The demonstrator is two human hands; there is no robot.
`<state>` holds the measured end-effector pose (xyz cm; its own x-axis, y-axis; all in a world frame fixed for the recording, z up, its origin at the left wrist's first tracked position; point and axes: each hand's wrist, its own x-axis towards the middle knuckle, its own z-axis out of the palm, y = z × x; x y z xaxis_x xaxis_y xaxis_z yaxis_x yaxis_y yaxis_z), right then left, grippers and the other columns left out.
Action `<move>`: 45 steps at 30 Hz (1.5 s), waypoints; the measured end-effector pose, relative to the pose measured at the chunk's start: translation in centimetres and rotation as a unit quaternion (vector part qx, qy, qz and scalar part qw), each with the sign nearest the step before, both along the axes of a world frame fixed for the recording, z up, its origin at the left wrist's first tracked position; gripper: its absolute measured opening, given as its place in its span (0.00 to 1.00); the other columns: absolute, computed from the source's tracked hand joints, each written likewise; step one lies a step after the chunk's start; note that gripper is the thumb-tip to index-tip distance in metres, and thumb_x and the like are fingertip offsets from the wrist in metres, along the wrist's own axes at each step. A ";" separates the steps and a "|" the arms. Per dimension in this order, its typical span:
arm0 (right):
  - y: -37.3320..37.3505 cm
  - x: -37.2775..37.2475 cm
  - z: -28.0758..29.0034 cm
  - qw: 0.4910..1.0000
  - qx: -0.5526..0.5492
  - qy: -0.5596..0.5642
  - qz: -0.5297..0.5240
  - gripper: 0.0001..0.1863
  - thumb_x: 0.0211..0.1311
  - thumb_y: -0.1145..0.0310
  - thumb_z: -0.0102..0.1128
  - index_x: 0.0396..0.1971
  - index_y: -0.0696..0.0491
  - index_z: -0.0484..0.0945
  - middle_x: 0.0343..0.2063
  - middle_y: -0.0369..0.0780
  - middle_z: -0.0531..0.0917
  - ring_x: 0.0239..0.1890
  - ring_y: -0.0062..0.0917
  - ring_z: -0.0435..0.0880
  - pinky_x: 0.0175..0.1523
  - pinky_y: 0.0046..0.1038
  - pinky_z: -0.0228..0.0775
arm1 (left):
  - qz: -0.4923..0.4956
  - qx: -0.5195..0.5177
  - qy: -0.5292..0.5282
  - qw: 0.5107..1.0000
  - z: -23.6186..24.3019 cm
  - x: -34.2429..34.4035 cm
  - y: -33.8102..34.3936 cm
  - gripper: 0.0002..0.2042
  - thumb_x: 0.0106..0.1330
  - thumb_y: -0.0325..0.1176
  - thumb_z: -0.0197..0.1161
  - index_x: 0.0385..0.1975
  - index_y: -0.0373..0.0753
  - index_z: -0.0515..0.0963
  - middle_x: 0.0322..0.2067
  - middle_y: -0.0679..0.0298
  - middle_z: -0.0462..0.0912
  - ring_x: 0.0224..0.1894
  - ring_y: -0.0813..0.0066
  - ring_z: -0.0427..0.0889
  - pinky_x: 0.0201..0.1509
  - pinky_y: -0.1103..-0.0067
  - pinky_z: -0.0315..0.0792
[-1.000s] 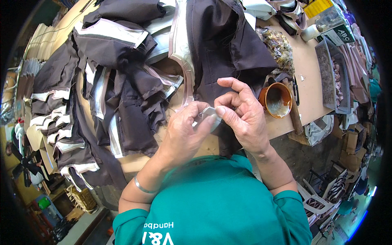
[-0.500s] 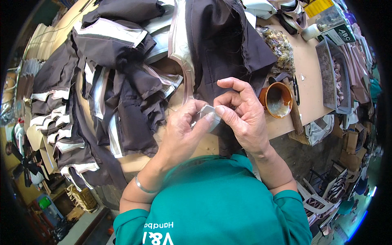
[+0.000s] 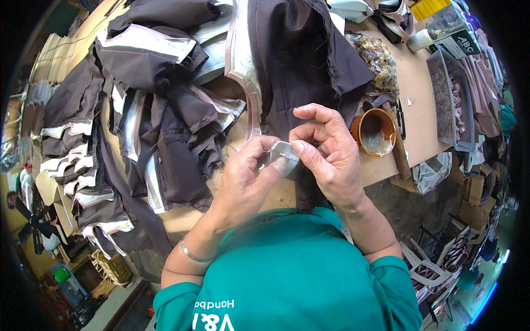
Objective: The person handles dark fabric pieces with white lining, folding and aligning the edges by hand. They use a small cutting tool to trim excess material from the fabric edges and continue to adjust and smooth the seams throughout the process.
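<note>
Between my two hands is a small pale white-grey piece [image 3: 286, 150], folded or curved, perhaps leather or fabric backing. My left hand [image 3: 249, 175] pinches it between thumb and fingers. My right hand [image 3: 327, 157] has its thumb and index finger pressed at the piece's right edge, with the other fingers curled up. Just beyond the hands lies dark brown lining cloth [image 3: 301, 60], sewn to pale strips [image 3: 238, 52]. An orange-brown pot [image 3: 377, 134] with glue-like residue inside stands right of my right hand.
A wooden-handled hammer [image 3: 400, 157] lies beside the pot. Behind it sits a clear bag of small bits [image 3: 378, 66]. A grey plastic basket [image 3: 441, 105] stands at the table's right edge. Stacked dark pieces with white edges [image 3: 88, 165] cover the left side.
The pale piece has tilted slightly, showing more of its face above my left thumb. Both hands stay almost in place.
</note>
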<state>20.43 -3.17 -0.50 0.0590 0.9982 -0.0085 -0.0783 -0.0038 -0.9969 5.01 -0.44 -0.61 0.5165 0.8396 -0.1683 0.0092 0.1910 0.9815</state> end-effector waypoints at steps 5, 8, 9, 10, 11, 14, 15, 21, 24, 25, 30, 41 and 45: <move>-0.1 -0.2 0.0 1.000 0.000 0.005 -0.006 0.20 0.56 0.76 0.53 0.48 0.58 0.62 0.28 0.36 0.75 0.29 0.10 0.70 0.32 0.10 0.60 | -0.005 0.027 0.046 0.999 0.1 0.1 0.1 0.08 0.60 0.27 0.54 0.37 0.30 0.71 0.29 0.67 0.72 0.32 0.84 0.70 0.37 0.86 0.66; 0.0 0.4 0.0 0.998 -0.023 0.052 -0.001 0.19 0.55 0.77 0.52 0.48 0.59 0.62 0.26 0.38 0.76 0.31 0.13 0.73 0.36 0.14 0.64 | -0.007 0.002 -0.011 1.000 0.2 0.2 0.1 0.08 0.62 0.28 0.53 0.38 0.30 0.71 0.27 0.68 0.73 0.31 0.84 0.70 0.36 0.86 0.66; 0.1 0.5 -0.1 0.998 -0.022 0.063 0.001 0.19 0.55 0.77 0.51 0.48 0.59 0.62 0.27 0.38 0.76 0.32 0.12 0.72 0.36 0.15 0.63 | -0.013 -0.012 -0.013 1.000 0.3 0.2 0.2 0.09 0.62 0.28 0.53 0.38 0.30 0.71 0.28 0.68 0.73 0.31 0.84 0.70 0.37 0.86 0.66; 0.2 0.6 -0.3 0.997 -0.022 0.074 0.003 0.18 0.56 0.77 0.51 0.47 0.59 0.63 0.28 0.38 0.76 0.32 0.12 0.72 0.36 0.15 0.63 | -0.018 -0.025 -0.014 0.999 0.5 0.1 0.4 0.09 0.63 0.28 0.52 0.38 0.30 0.71 0.28 0.68 0.74 0.32 0.85 0.71 0.37 0.86 0.66; 0.3 0.7 -0.5 0.996 -0.021 0.085 0.006 0.18 0.56 0.77 0.51 0.47 0.59 0.63 0.29 0.38 0.76 0.33 0.11 0.71 0.36 0.15 0.63 | -0.024 -0.039 -0.015 0.999 0.6 -0.1 0.6 0.09 0.63 0.29 0.52 0.38 0.30 0.71 0.29 0.67 0.74 0.32 0.85 0.71 0.38 0.86 0.67; 0.2 0.8 -0.1 1.000 -0.013 0.006 -0.015 0.17 0.52 0.81 0.53 0.44 0.60 0.66 0.30 0.40 0.77 0.31 0.17 0.74 0.36 0.18 0.64 | -0.017 -0.033 -0.016 0.999 -0.1 0.0 0.7 0.10 0.64 0.30 0.51 0.38 0.30 0.72 0.30 0.67 0.74 0.33 0.85 0.70 0.38 0.86 0.66; 0.1 0.8 0.0 0.987 0.084 -0.125 -0.049 0.18 0.50 0.82 0.54 0.43 0.60 0.67 0.29 0.41 0.77 0.31 0.21 0.76 0.36 0.19 0.65 | -0.007 -0.045 -0.028 0.999 -0.3 0.2 0.6 0.10 0.64 0.31 0.50 0.38 0.30 0.72 0.30 0.67 0.74 0.33 0.85 0.70 0.38 0.86 0.66; -0.8 -0.1 0.1 0.861 0.317 -0.386 -0.097 0.22 0.37 0.88 0.56 0.40 0.65 0.71 0.34 0.46 0.78 0.30 0.33 0.79 0.34 0.28 0.70 | 0.038 -0.009 -0.012 0.999 -0.2 1.2 0.1 0.07 0.64 0.29 0.50 0.33 0.32 0.72 0.27 0.71 0.72 0.31 0.88 0.67 0.36 0.88 0.63; -0.7 -0.3 0.1 0.840 0.286 -0.449 -0.100 0.23 0.38 0.86 0.56 0.41 0.66 0.70 0.32 0.46 0.78 0.30 0.31 0.79 0.34 0.27 0.71 | 0.040 0.038 0.034 0.998 0.0 1.9 -0.1 0.07 0.64 0.28 0.50 0.32 0.32 0.72 0.25 0.69 0.71 0.27 0.85 0.67 0.33 0.89 0.62; -0.8 -0.3 0.1 0.833 0.287 -0.463 -0.102 0.23 0.38 0.85 0.56 0.41 0.66 0.70 0.31 0.46 0.78 0.30 0.31 0.79 0.34 0.27 0.71 | 0.043 0.060 0.053 0.996 -0.1 2.0 -0.3 0.06 0.63 0.28 0.50 0.31 0.32 0.72 0.25 0.65 0.73 0.27 0.81 0.70 0.33 0.86 0.65; -0.8 -0.2 -0.5 0.784 0.310 -0.529 -0.100 0.21 0.40 0.81 0.55 0.41 0.66 0.70 0.28 0.44 0.77 0.28 0.31 0.77 0.33 0.25 0.71 | 0.067 0.189 0.081 0.976 -0.6 2.5 -0.4 0.03 0.59 0.24 0.53 0.30 0.32 0.73 0.24 0.57 0.75 0.26 0.68 0.76 0.31 0.79 0.69; -0.9 -0.3 -2.3 0.795 0.311 -0.505 -0.126 0.20 0.39 0.83 0.55 0.39 0.65 0.68 0.28 0.45 0.76 0.27 0.34 0.77 0.32 0.28 0.71 | 0.073 0.185 0.095 0.975 -1.6 3.0 -0.3 0.04 0.57 0.23 0.57 0.30 0.30 0.73 0.26 0.56 0.79 0.26 0.72 0.80 0.30 0.81 0.72; -0.6 -0.5 -2.1 0.818 0.313 -0.458 -0.150 0.21 0.37 0.85 0.57 0.38 0.65 0.69 0.29 0.45 0.76 0.28 0.34 0.78 0.32 0.28 0.71 | 0.137 0.220 0.049 0.965 -2.5 3.5 -0.7 0.04 0.57 0.24 0.58 0.29 0.30 0.74 0.26 0.59 0.79 0.26 0.77 0.79 0.30 0.82 0.72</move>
<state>19.94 -3.80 -2.56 -0.0020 0.7300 0.6834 0.7994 0.4118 -0.4376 8.48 -1.12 -3.07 0.2650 0.9435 0.1989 0.1137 -0.2354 0.9652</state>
